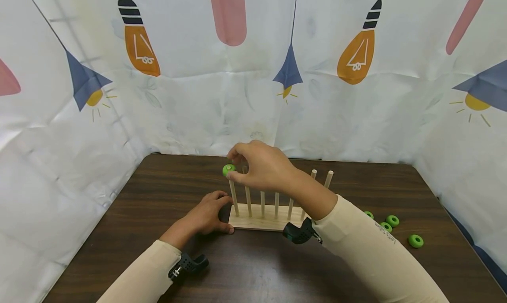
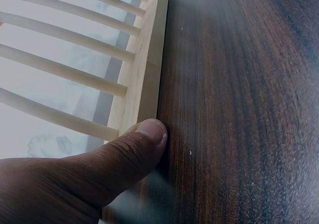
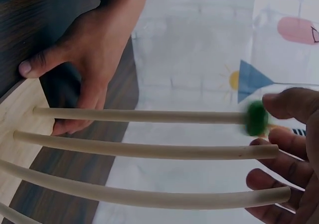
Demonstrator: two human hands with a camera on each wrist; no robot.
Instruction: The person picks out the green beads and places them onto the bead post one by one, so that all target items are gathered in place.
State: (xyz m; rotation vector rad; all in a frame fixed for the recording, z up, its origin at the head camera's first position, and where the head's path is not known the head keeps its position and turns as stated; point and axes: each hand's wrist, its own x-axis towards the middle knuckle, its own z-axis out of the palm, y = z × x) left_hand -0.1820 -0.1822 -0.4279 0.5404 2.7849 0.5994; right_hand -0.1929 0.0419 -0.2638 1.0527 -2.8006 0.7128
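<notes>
A wooden peg rack [image 1: 257, 222] with a row of upright dowels stands on the table. My left hand [image 1: 210, 212] grips the rack's left end, its thumb [image 2: 144, 139] against the front edge and its fingers behind. A green ring [image 1: 228, 169] sits around the top of the leftmost dowel; it looks blurred in the right wrist view. Beside that ring is my right hand [image 1: 265, 166], with thumb and fingers spread apart and the thumb tip close to the ring. Whether the thumb touches it I cannot tell. My right forearm hides part of the right-hand dowels.
Several loose green rings lie on the dark table to the right, including one ring [image 1: 416, 241] nearest the front and another ring [image 1: 392, 220] further back. A patterned white curtain [image 1: 190, 109] hangs behind the table [image 1: 245, 267] and along its sides.
</notes>
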